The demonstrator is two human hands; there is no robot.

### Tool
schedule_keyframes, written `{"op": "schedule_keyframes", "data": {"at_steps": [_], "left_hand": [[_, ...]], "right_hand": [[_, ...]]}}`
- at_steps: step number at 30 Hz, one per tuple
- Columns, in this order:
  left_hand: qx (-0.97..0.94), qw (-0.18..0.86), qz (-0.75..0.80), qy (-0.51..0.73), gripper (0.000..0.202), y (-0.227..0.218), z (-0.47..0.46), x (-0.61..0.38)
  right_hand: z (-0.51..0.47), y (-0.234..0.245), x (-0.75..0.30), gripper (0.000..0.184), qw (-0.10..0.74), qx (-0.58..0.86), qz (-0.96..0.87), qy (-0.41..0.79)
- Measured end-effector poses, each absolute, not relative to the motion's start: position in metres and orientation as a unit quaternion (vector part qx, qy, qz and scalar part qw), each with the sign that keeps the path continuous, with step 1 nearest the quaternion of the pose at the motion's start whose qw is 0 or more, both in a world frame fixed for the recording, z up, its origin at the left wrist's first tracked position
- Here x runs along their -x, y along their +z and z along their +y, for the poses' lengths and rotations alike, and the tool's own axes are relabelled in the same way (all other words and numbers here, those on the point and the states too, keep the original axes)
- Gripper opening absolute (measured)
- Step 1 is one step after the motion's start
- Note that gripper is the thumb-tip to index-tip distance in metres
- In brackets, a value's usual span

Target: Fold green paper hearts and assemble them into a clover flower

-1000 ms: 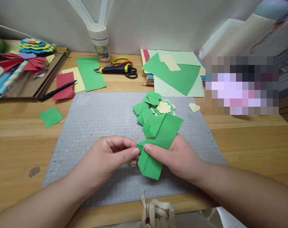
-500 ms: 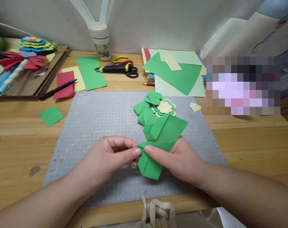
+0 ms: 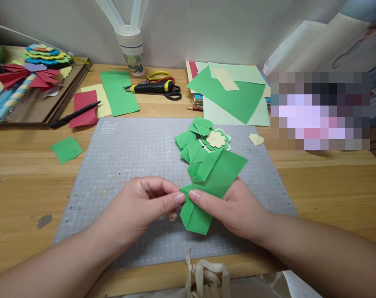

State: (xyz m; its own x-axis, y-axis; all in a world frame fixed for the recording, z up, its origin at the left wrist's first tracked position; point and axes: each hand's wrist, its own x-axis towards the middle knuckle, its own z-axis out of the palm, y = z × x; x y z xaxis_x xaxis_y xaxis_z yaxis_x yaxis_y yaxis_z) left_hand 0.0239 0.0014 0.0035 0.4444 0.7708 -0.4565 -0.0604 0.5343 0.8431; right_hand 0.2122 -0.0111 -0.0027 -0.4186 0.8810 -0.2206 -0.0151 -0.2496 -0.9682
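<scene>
A partly folded sheet of green paper (image 3: 220, 178) is held above the grey cutting mat (image 3: 122, 153). My left hand (image 3: 153, 198) pinches its left corner between thumb and fingers. My right hand (image 3: 228, 203) grips the sheet's middle, thumb on top along a crease and the other fingers hidden underneath. One folded flap stands up at the upper left of the sheet, and a creased part hangs toward me. Just behind it on the mat lie several folded green paper pieces (image 3: 190, 151) and a layered paper flower (image 3: 216, 139) with a cream top.
Scissors (image 3: 174, 92) and a black-and-yellow utility knife (image 3: 152, 87) lie behind the mat. Paper cups (image 3: 134, 58) hold clear tubes. Paper sheets (image 3: 252, 111) are stacked at back right. A black pen (image 3: 76, 114) crosses red paper. A small cream heart (image 3: 256, 140) sits at the mat's right edge.
Almost nothing differs. Both hands keep the same hold on the green paper, and the view has shifted very slightly.
</scene>
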Motion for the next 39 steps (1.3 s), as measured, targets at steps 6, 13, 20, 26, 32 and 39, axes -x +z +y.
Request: {"op": "schedule_keyframes", "data": {"at_steps": [6,13,20,26,32,39], "left_hand": [[-0.417,0.732,0.463,0.274,0.02,0.006,0.0,-0.026],[-0.534,0.649,0.463,0.281,0.017,0.008,-0.007,-0.028],[-0.584,0.612,0.473,0.245,0.017,0.008,-0.007,-0.025],[-0.537,0.633,0.482,0.279,0.02,0.012,-0.004,-0.028],[-0.526,0.643,0.491,0.262,0.024,0.011,-0.003,-0.027],[-0.524,0.638,0.496,0.269,0.016,0.008,-0.003,-0.028]], "right_hand": [[-0.012,0.001,-0.211,0.012,0.321,0.445,-0.53,0.647],[-0.012,0.002,-0.209,0.006,0.3,0.427,-0.54,0.66],[-0.004,0.0,-0.21,0.013,0.279,0.423,-0.492,0.708],[-0.002,0.0,-0.212,0.02,0.256,0.434,-0.438,0.745],[-0.004,0.002,-0.212,0.024,0.257,0.421,-0.436,0.753],[-0.004,0.002,-0.212,0.022,0.259,0.41,-0.459,0.745]]}}
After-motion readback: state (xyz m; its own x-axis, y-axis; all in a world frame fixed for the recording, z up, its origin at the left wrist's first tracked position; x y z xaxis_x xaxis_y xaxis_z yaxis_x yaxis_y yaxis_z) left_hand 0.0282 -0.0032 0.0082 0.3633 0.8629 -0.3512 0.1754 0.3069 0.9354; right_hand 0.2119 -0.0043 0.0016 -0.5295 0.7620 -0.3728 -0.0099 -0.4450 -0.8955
